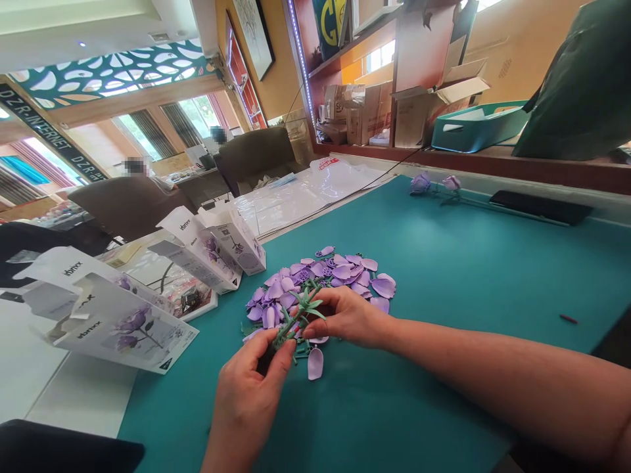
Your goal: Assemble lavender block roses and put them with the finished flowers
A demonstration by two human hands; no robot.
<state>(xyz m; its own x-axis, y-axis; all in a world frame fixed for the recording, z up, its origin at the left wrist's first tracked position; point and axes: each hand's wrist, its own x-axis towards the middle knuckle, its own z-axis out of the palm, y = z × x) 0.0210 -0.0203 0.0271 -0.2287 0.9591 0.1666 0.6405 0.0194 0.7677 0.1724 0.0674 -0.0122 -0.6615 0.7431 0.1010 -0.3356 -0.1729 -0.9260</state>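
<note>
Over the front of a pile of purple plastic petals, my two hands meet around green plastic flower-stem parts. My left hand is closed, thumb and fingers pinching the lower end of the green parts. From the right, my right hand has its fingers closed near the leafy, star-shaped end. A small red bit shows between the hands; its kind I cannot make out. One loose lilac petal lies just below my fingers, with small green pieces beside it.
White flower-printed boxes stand open on the left, with smaller boxes behind them. Two assembled purple roses lie at the back of the green mat, near a black flat object. A thin dark red stick lies at right.
</note>
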